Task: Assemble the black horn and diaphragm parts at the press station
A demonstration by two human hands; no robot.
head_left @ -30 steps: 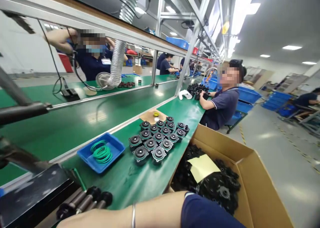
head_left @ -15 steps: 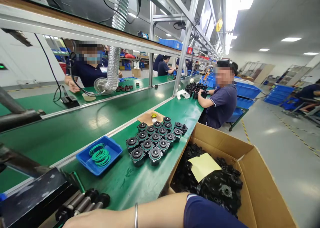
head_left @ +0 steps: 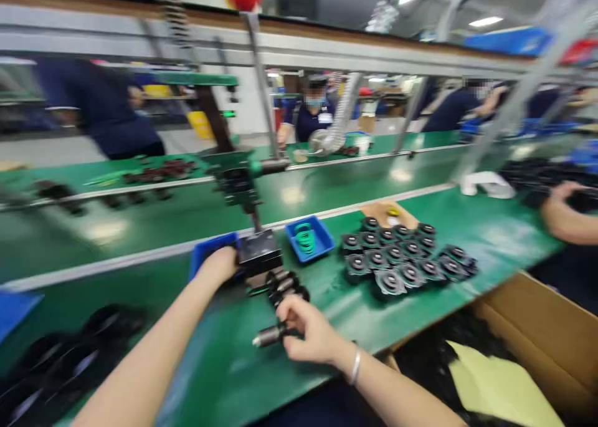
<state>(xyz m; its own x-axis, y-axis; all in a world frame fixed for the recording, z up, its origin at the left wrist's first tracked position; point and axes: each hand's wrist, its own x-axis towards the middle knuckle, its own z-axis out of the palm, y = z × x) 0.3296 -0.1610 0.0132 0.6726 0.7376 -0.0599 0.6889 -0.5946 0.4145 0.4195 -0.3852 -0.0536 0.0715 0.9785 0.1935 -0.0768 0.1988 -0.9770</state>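
Note:
My right hand (head_left: 311,332) pinches a rotor-like part (head_left: 270,336), a dark grey cylinder with a pale tip and a black end, just above the green bench. Several similar parts (head_left: 284,283) lie beyond my fingers, beside the press. My left hand (head_left: 223,265) reaches into a blue bin (head_left: 200,252) left of the press; its fingers are hidden. The small hand press (head_left: 259,252) has a dark block at its base and a red ball on its lever. To its right, a blue tray (head_left: 322,252) holds green rings (head_left: 305,239).
Rows of black round housings (head_left: 392,282) stand on the right of the bench. Large black rings (head_left: 70,358) are blurred at the left. A cardboard box (head_left: 551,315) with black parts and yellow paper (head_left: 504,383) is at lower right. A co-worker's hand (head_left: 565,193) shows at far right.
The view has swung left and down, bringing the press and both hands into sight. My right hand now shows with the rotor-like part in its fingers; my left arm has appeared.

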